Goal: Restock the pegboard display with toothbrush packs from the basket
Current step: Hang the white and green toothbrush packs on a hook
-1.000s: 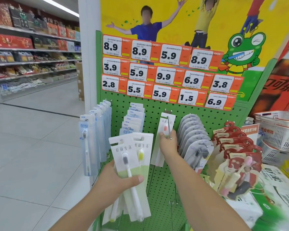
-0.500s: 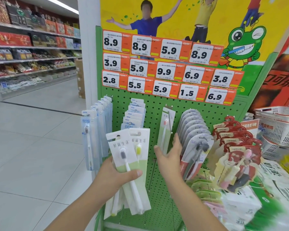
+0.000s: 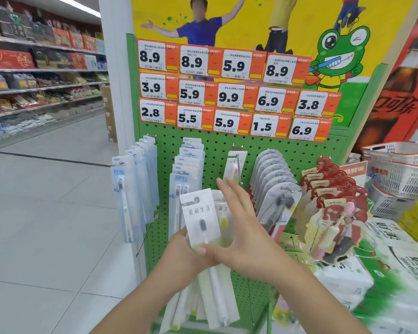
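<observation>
Toothbrush packs (image 3: 204,218) sit bunched in the left hand (image 3: 186,256), the right hand (image 3: 241,227) reaches in flat and loose, and one pack (image 3: 235,165) hangs on the middle hook.

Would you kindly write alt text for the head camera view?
A person's left hand grips a fan of white toothbrush packs while the open right hand reaches across them, before a green pegboard hung with toothbrush packs under orange price tags.
</observation>
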